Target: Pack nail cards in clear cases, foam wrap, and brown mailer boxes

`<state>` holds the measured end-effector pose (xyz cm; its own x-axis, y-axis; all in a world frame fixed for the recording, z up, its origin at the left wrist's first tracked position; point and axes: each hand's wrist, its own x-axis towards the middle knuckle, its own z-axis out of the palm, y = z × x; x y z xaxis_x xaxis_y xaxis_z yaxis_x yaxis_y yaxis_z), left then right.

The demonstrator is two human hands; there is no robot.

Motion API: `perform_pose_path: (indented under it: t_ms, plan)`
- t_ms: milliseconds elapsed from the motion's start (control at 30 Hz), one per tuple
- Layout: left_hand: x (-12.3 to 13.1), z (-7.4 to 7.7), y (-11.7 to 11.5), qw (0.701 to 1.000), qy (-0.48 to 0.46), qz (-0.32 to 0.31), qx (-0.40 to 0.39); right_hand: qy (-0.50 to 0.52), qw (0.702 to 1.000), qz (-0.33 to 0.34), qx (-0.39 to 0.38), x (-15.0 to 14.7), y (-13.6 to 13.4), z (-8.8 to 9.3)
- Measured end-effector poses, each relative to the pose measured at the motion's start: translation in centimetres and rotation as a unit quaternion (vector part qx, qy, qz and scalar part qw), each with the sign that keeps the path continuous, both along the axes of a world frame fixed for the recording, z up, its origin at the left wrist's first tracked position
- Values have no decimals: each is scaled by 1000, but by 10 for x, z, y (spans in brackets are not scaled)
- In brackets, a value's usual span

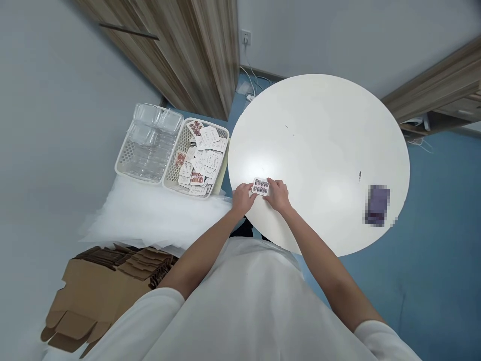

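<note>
A small white card with two rows of dark oval pieces (260, 186) is held between my two hands, over the near left part of the round white table (319, 125). My left hand (243, 196) grips its left edge, fingers closed on it. On the right edge, my right hand (277, 194) pinches the same card. Similar cards, some face down with print and some showing reddish pieces, lie piled in a white basket (171, 176) left of the table.
Clear plastic boxes (150, 145) fill a second white basket (122, 155) farther left. White wrapping material (150, 210) lies below the baskets, with flattened brown cardboard boxes (101, 291) nearer. A blurred purple object (378, 204) sits at the table's right.
</note>
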<state>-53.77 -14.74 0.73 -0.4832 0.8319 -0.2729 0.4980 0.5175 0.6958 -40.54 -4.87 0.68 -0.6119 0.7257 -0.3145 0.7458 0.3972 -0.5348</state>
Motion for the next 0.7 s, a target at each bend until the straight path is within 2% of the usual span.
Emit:
perform_pose_path:
  t_ms: [133, 300, 433, 533, 700]
  plan:
    - [8, 0, 4, 998, 54, -7, -23, -11, 1000, 26, 12, 3, 5, -4]
    - [17, 6, 1, 994, 101, -1, -30, -2, 997, 66, 28, 11, 5, 2]
    - [22, 10, -10, 988, 140, -64, 13, 17, 987, 142, 76, 26, -1, 9]
    - [26, 9, -20, 976, 178, -122, 9, 5, 971, 216, 102, 34, -5, 9]
    - [34, 5, -25, 965, 229, -125, -22, -19, 958, 251, 136, 30, -5, 8]
